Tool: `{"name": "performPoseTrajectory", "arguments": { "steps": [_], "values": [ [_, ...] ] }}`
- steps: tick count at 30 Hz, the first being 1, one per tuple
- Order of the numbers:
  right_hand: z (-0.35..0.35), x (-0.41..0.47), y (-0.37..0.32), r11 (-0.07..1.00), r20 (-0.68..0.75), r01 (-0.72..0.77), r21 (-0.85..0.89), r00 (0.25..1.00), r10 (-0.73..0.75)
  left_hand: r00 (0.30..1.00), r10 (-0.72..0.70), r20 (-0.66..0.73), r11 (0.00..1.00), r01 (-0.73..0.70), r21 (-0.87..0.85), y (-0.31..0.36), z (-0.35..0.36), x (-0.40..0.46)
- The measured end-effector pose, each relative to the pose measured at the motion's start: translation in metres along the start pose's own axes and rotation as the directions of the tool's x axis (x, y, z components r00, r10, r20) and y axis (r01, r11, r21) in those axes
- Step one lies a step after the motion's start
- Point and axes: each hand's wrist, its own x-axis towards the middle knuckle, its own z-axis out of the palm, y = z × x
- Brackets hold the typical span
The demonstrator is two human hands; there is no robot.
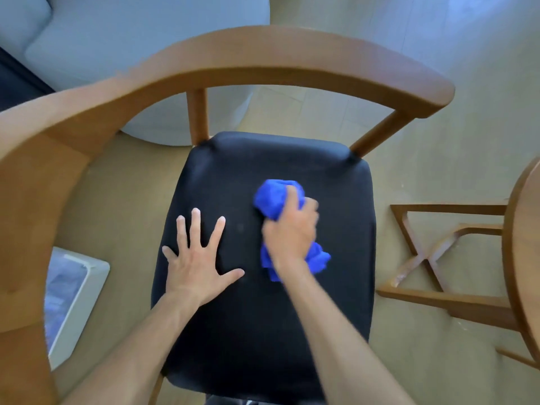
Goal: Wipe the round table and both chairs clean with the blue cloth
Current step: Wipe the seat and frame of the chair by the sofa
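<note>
1. Beige floor (pixel 438 171) lies all round the chair; its black seat (pixel 233 331) fills the view below me.
2. My left hand (pixel 198 258) rests flat on the seat's left half, fingers (pixel 195 226) spread wide.
3. Just right of it, my right hand (pixel 292 232) grips the bunched blue cloth (pixel 271 197), cloth poking out ahead and behind the hand.
4. Unwiped seat lies toward the back rail (pixel 263 54); the counter (pixel 523 229) edge sits far right.

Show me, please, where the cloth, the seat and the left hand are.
cloth (pixel 270 198): head view, on its bunched upper part.
seat (pixel 263 331): head view, on the bare black cushion.
left hand (pixel 195 266): head view, on its back.
</note>
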Motion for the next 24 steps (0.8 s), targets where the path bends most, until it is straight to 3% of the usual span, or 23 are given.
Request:
{"name": "performPoseTrajectory", "arguments": {
  "steps": [3,5,7,9,10,12,14,16,18,20,22,24],
  "values": [
    [0.018,-0.032,-0.042,0.941,0.1,0.335,-0.04,0.939,-0.33,0.996,-0.03,-0.088,0.951,0.001,-0.308,-0.014,-0.005,-0.004],
    [0.015,-0.053,-0.033,0.837,0.201,0.547,-0.019,0.822,-0.532,0.991,-0.063,-0.122,0.894,0.001,-0.449,-0.03,-0.007,-0.007],
    [0.003,-0.062,-0.005,0.709,0.304,0.705,0.003,0.675,-0.673,0.99,-0.046,-0.132,0.901,-0.016,-0.434,-0.041,-0.007,-0.01],
    [-0.019,-0.053,0.033,0.637,0.334,0.771,-0.024,0.607,-0.721,0.991,-0.027,-0.128,0.921,-0.025,-0.388,-0.043,-0.008,-0.009],
    [-0.032,-0.046,0.055,0.648,0.309,0.76,-0.051,0.629,-0.714,0.993,-0.029,-0.118,0.928,-0.017,-0.371,-0.043,-0.008,-0.009],
    [-0.059,-0.029,0.102,0.773,0.199,0.626,-0.106,0.775,-0.6,0.994,-0.035,-0.101,0.934,-0.003,-0.356,-0.041,-0.009,-0.009],
    [-0.077,-0.019,0.133,0.941,0.092,0.323,-0.103,0.945,-0.314,0.995,-0.037,-0.091,0.935,0.002,-0.353,-0.041,-0.009,-0.01],
    [-0.072,-0.021,0.133,0.998,0.001,0.019,-0.067,1.0,-0.019,0.995,-0.04,-0.09,0.935,0.005,-0.355,-0.039,-0.01,-0.01],
    [-0.052,-0.034,0.106,0.992,-0.066,-0.122,-0.038,0.991,0.119,0.994,-0.045,-0.103,0.933,0.005,-0.36,-0.039,-0.01,-0.01],
    [-0.031,-0.058,0.074,0.996,-0.04,-0.082,-0.019,0.996,0.081,0.992,-0.053,-0.114,0.92,0.004,-0.393,-0.039,-0.01,-0.009],
    [-0.014,-0.098,0.047,0.992,0.074,0.129,0.0,0.989,-0.129,0.991,-0.06,-0.119,0.9,0.002,-0.435,-0.043,-0.013,-0.007],
    [-0.001,-0.147,0.035,0.916,0.215,0.4,0.002,0.895,-0.392,0.991,-0.05,-0.121,0.892,-0.01,-0.453,-0.046,-0.016,-0.004]
  ]
}}
